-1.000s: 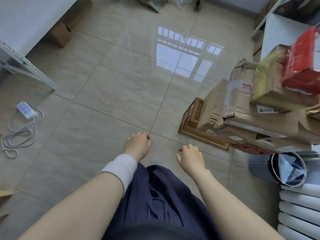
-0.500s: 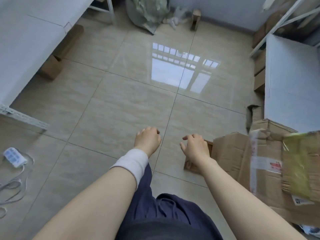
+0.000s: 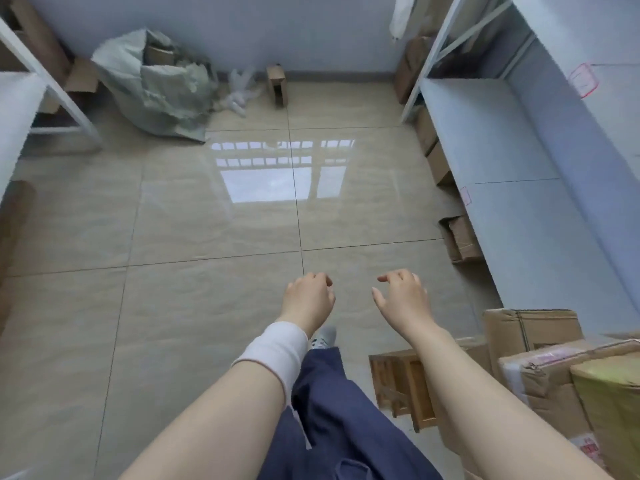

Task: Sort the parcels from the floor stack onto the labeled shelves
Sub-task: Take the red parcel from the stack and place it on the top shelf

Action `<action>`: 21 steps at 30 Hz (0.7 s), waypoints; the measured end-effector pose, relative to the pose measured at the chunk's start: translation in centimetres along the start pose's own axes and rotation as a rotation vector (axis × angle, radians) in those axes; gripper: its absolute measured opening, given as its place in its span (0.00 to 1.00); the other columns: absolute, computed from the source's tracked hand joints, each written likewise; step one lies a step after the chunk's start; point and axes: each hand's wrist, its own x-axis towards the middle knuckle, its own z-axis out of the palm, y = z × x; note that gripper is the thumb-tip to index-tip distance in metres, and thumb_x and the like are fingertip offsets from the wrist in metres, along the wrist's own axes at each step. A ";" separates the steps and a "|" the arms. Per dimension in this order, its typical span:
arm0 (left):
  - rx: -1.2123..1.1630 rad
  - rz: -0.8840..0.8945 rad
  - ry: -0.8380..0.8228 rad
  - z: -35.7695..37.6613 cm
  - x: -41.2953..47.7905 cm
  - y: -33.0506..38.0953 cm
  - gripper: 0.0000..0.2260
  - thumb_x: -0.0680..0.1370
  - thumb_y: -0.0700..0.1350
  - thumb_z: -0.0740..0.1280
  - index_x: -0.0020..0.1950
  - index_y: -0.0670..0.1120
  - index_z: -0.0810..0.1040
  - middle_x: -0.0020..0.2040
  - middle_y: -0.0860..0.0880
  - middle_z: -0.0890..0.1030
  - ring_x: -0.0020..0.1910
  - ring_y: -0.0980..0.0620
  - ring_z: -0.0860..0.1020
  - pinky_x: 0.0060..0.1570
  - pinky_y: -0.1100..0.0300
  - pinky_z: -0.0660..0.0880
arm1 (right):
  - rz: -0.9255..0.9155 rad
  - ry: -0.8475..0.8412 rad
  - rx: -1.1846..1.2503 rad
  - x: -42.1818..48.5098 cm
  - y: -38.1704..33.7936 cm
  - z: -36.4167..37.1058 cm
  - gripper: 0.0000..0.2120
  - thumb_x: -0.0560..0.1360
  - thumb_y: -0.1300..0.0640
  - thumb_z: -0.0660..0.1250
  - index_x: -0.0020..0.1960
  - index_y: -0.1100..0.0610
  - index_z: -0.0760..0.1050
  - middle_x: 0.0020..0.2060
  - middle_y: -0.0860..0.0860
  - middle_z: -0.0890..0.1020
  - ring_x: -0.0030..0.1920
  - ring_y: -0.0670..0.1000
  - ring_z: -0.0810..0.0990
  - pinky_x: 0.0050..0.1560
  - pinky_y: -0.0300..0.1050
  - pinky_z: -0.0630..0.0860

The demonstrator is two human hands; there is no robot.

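Empty-handed on the sorting floor: a person stands over the glossy beige tiled floor (image 3: 207, 306). The left hand (image 3: 306, 299), above a white cloth wristband (image 3: 273, 351), and the right hand (image 3: 403, 301) are both held out at centre frame, fingers loosely curled and grasping nothing. The stack of brown cardboard parcels (image 3: 530, 332) sits at lower right, next to a low wooden pallet (image 3: 398, 382), just beside the right forearm and untouched by either hand. The white metal shelf (image 3: 485, 143) runs up the right edge of the frame, with red-outlined labels (image 3: 583, 79) on its panels. The step in hand appears to be fetching a parcel. The next move likely calls for turning toward lower right, reaching down, gripping one box with both hands and checking its label against the shelf marks.
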 end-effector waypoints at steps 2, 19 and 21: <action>0.002 0.042 0.015 -1.9 3.6 1.9 0.14 0.80 0.46 0.56 0.64 0.47 0.72 0.62 0.46 0.75 0.62 0.44 0.73 0.61 0.55 0.66 | 0.053 0.024 0.033 3.1 1.0 -1.7 0.18 0.78 0.50 0.60 0.65 0.56 0.71 0.64 0.55 0.72 0.68 0.55 0.65 0.64 0.48 0.64; 0.192 0.625 -0.070 -12.4 26.5 23.1 0.15 0.80 0.47 0.56 0.65 0.48 0.72 0.63 0.48 0.75 0.62 0.46 0.73 0.57 0.55 0.68 | 0.595 0.324 0.306 17.7 9.5 -14.6 0.23 0.78 0.50 0.61 0.70 0.57 0.65 0.66 0.55 0.70 0.67 0.55 0.66 0.66 0.46 0.64; 0.223 0.741 -0.113 -12.7 28.4 26.1 0.15 0.80 0.47 0.56 0.65 0.48 0.72 0.63 0.48 0.75 0.61 0.46 0.72 0.58 0.56 0.68 | 0.701 0.363 0.318 18.2 10.1 -15.8 0.22 0.78 0.51 0.60 0.70 0.57 0.64 0.66 0.55 0.70 0.67 0.55 0.66 0.66 0.45 0.64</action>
